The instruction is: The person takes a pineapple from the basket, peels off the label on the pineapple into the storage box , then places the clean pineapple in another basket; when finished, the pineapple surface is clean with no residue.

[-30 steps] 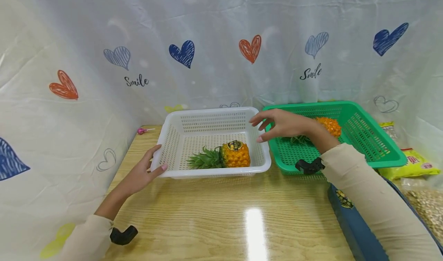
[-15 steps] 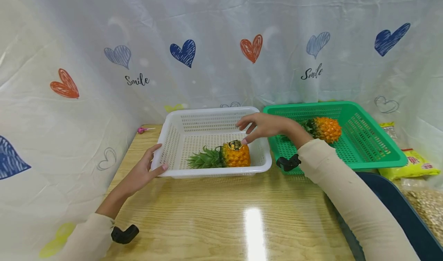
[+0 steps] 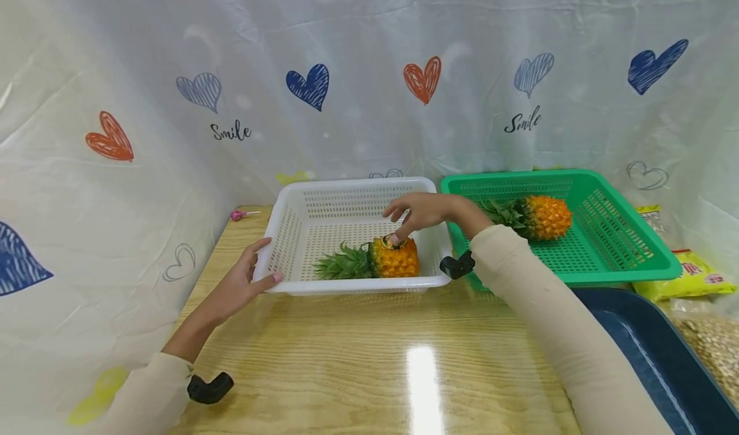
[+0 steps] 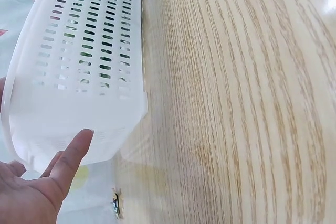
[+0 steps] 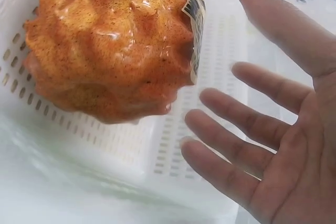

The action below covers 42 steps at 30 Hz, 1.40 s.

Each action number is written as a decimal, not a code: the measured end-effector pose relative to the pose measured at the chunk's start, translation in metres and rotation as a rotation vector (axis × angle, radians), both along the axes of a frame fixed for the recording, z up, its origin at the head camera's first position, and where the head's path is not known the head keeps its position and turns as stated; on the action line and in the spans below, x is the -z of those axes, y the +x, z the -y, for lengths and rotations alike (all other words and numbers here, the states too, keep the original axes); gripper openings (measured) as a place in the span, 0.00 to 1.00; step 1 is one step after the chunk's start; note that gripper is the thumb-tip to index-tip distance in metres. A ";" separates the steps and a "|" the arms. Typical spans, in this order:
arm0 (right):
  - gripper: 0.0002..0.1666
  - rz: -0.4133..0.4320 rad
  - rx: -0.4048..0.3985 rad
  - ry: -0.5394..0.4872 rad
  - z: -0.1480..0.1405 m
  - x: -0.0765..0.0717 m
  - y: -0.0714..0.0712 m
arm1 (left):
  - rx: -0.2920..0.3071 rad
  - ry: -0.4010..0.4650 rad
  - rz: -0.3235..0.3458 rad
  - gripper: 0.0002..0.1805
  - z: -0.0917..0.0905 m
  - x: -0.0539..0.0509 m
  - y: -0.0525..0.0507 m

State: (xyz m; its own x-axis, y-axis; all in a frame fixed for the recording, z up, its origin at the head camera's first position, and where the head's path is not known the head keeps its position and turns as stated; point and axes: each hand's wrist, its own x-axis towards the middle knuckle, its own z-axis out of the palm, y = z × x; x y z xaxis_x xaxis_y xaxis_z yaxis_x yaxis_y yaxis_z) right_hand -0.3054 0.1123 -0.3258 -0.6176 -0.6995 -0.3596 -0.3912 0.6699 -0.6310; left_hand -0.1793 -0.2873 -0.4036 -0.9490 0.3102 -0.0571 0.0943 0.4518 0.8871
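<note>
A pineapple with orange skin, a green crown and a dark label lies on its side in a white plastic basket. My left hand holds the basket's near left corner, thumb along the front and fingers at the left rim. In the left wrist view the thumb lies against the basket's outer wall. Above the pineapple hovers my right hand, thumb close to the label. The right wrist view shows the right hand with fingers spread beside the pineapple, a gap between them.
A green basket holding another pineapple stands to the right. Nearer is a dark blue tray, partly behind the right sleeve. A yellow bag lies at far right, and a pink lollipop at the left back.
My right hand has moved left and down from the edge between the baskets to over the pineapple in the white basket. The left hand stays at its corner.
</note>
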 end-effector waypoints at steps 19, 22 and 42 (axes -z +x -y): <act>0.48 0.132 0.041 0.119 0.025 0.018 -0.012 | -0.003 -0.009 0.000 0.47 -0.001 -0.001 -0.001; 0.49 0.186 0.045 0.131 0.026 0.018 -0.012 | -0.003 -0.008 0.002 0.47 -0.001 -0.001 -0.001; 0.59 0.286 0.008 0.264 0.031 0.022 -0.008 | -0.008 -0.007 0.001 0.46 0.000 -0.001 0.000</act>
State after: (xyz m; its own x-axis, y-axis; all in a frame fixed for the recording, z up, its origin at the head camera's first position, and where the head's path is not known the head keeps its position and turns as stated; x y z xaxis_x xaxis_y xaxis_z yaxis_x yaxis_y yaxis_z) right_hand -0.3138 0.0815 -0.3475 -0.4716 -0.5557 -0.6847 -0.2190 0.8259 -0.5195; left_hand -0.1793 -0.2868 -0.4026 -0.9515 0.3017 -0.0601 0.0897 0.4590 0.8839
